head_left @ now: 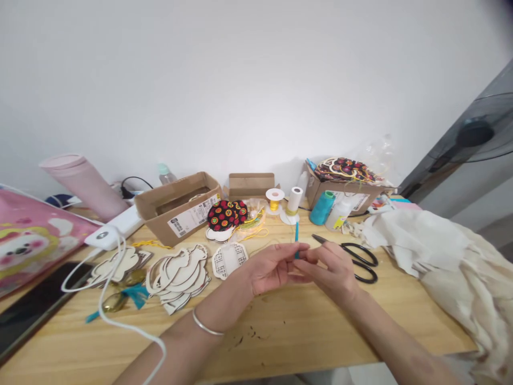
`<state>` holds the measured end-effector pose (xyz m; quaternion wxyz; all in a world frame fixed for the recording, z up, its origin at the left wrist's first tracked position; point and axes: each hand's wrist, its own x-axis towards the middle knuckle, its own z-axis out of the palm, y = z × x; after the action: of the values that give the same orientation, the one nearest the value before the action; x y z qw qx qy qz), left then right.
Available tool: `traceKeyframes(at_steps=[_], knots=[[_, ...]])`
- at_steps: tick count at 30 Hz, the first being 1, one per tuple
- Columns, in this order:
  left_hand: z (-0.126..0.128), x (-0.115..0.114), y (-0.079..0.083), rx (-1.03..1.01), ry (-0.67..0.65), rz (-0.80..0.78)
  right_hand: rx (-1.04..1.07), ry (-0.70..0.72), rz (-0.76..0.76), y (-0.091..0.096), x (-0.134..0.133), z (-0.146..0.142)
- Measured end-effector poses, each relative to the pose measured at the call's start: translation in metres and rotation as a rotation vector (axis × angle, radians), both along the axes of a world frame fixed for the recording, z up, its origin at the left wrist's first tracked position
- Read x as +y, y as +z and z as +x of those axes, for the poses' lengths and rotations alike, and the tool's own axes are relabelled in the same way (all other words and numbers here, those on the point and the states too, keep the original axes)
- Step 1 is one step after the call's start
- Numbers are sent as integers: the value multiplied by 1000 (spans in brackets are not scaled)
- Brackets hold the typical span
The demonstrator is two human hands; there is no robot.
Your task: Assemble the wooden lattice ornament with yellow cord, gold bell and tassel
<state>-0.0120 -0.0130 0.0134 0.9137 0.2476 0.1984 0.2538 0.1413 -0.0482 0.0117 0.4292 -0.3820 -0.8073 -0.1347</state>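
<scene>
Near the front edge of the wooden surface (pixel 320 334), at its middle: one slim teal rod (pixel 297 240), upright, held between the two hands. Left hand (pixel 272 269), fingers partly curled, grasps the rod at the fingertips; silver bangle (pixel 204 324) on that wrist. Right hand (pixel 328 269), fingers closed, grips a dark pointed tool (pixel 321 239), its tip just beside the rod; exact kind too small to tell.

Right of the hands: black-handled scissors (pixel 359 262), lying on the surface; beyond them, a heap of cream cloth (pixel 425 251) at the right edge.

Directly left of the hands: one lattice-cut wooden shape (pixel 229 260), then a stack of pale wooden cut-outs (pixel 178 278). Behind the hands: yellow thread spool (pixel 274 202), white paper roll (pixel 295 199), teal thread cone (pixel 321 207), white plastic bottle (pixel 339 215), and black-and-red patterned fabric pieces (pixel 227 214).

Along the back edge: two open cardboard boxes (pixel 178 208) (pixel 344 195). Left edge: pink bag (pixel 36 235), black tablet or phone (pixel 36 307), white cable (pixel 108 289).
</scene>
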Motion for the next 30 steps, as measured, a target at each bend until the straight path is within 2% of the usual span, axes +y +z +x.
traceKeyframes(at_steps=[3,6,14,19,22,24,27,30], knots=[[3,-2,-2,78,32,16,-67,37,95,-11,-8,4],[8,-6,1,177,83,27,-90,77,112,-16,-13,7],[14,-13,6,331,184,138,-199,116,37,-14,-29,6],[20,-16,2,327,208,113,-220,138,32,-11,-33,1],[24,-18,1,318,226,94,-231,143,21,-16,-33,-3],[25,-18,1,348,239,124,-220,150,-59,-23,-31,4],[24,-17,1,453,231,214,-143,59,-246,-33,-26,34],[23,-15,-1,524,187,332,-54,-217,-332,-36,-18,79]])
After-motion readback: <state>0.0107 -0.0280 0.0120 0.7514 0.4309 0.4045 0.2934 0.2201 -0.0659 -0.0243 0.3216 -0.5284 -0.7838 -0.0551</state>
